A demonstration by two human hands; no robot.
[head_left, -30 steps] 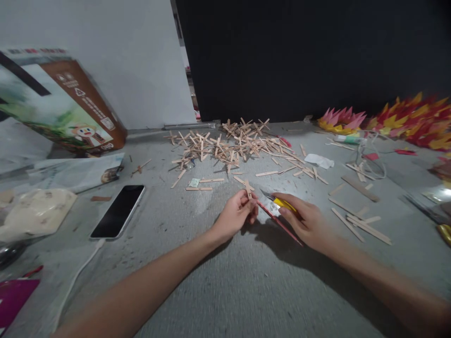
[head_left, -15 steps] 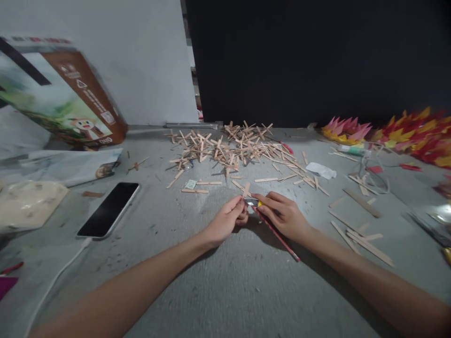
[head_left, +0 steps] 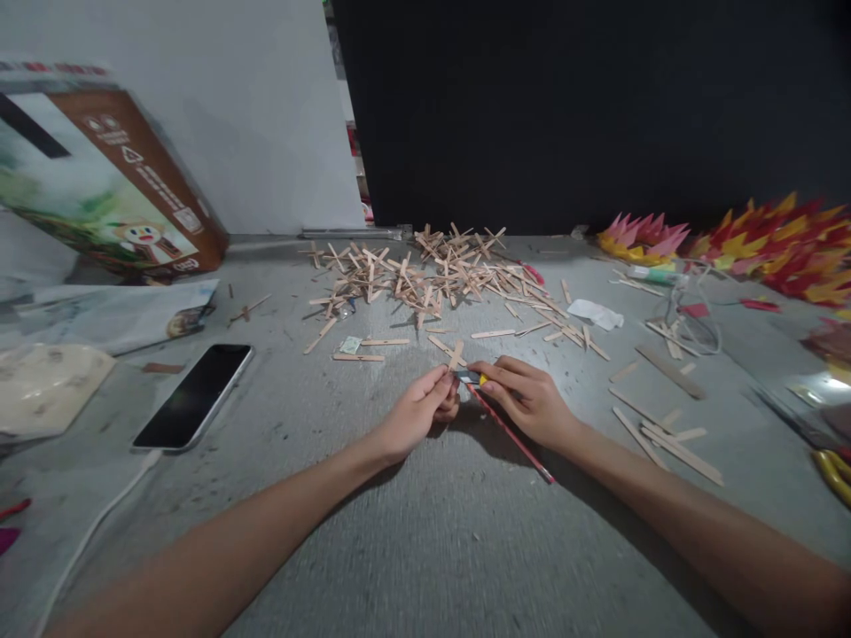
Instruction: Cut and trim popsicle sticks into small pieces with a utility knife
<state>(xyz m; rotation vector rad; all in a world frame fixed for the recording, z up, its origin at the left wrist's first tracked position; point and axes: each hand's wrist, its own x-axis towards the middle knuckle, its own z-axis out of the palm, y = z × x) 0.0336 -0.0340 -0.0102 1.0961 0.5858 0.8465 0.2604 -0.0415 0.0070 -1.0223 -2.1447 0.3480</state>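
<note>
My left hand (head_left: 416,412) is closed, pinching a wooden craft stick (head_left: 456,353) whose rounded end pokes up above the fingertips. My right hand (head_left: 528,399) grips a yellow utility knife (head_left: 483,379). Its blade points left and meets the stick at my left fingers; whether it cuts in cannot be made out. Beneath the hands a red pencil (head_left: 515,439) slants across the grey table, its near end below my right wrist. Just beyond my fingers lie a few loose craft sticks (head_left: 359,358).
A heap of crossed craft sticks (head_left: 425,279) spreads along the back. To the left are a phone (head_left: 194,397) on a white cable and a printed bag (head_left: 126,177). At right lie more sticks (head_left: 684,450), yellow-handled scissors (head_left: 831,474) and red-yellow paper flowers (head_left: 777,248).
The whole view has shifted slightly, so things appear a little further left and up. Both hands keep their holds, and the knife blade sits slightly further over the stick.
</note>
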